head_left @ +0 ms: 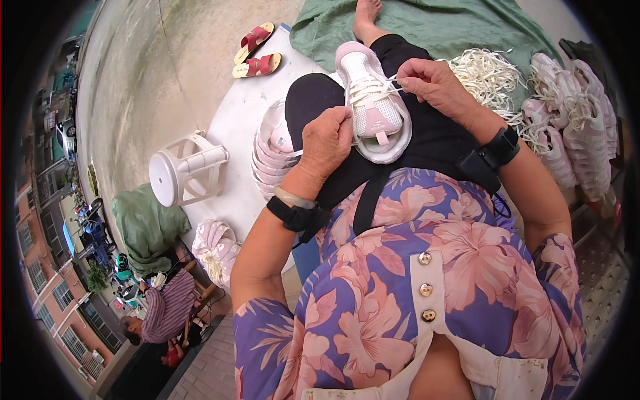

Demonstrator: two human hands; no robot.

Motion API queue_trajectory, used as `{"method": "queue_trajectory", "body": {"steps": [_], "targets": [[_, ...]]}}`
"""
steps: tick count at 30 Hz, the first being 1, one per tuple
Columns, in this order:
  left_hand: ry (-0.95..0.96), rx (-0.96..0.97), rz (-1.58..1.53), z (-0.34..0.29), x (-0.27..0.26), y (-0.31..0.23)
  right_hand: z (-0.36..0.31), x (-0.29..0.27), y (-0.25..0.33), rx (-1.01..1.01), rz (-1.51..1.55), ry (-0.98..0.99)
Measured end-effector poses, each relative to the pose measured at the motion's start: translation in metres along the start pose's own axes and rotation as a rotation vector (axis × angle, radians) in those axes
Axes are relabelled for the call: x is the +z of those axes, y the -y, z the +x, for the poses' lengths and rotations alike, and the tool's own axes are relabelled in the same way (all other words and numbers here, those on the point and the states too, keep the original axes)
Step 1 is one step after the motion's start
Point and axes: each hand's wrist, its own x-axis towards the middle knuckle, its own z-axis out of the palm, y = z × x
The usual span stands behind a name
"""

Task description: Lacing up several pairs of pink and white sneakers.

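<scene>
A pink and white sneaker [379, 115] lies across my thighs, its toe pointing away from me. Cream shoelaces [367, 91] cross over its tongue. My right hand [437, 88] pinches a lace end, drawn out taut from the shoe's right side. On the other side, my left hand [328, 140] is closed beside the shoe's collar, with a thin strand of lace showing at its fingers. Left of my knee stands a row of nested pink and white shoes [268, 157].
A heap of loose cream laces [485, 79] lies on green cloth at the right, near bunched sneakers [577, 123]. To the left are a white plastic stool [175, 179], another shoe bundle [215, 250] and red sandals [257, 65]. A person in a striped top [170, 305] sits lower left.
</scene>
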Motion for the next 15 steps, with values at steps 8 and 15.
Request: {"method": "queue_trajectory", "body": {"steps": [8, 15], "targets": [[0.015, -0.045, -0.016, 0.002, 0.004, 0.000, 0.003, 0.009, -0.007, -0.008, -0.110, -0.060], [-0.007, 0.018, 0.050, 0.007, 0.002, 0.000, 0.005, 0.013, -0.011, 0.040, -0.185, -0.047]]}}
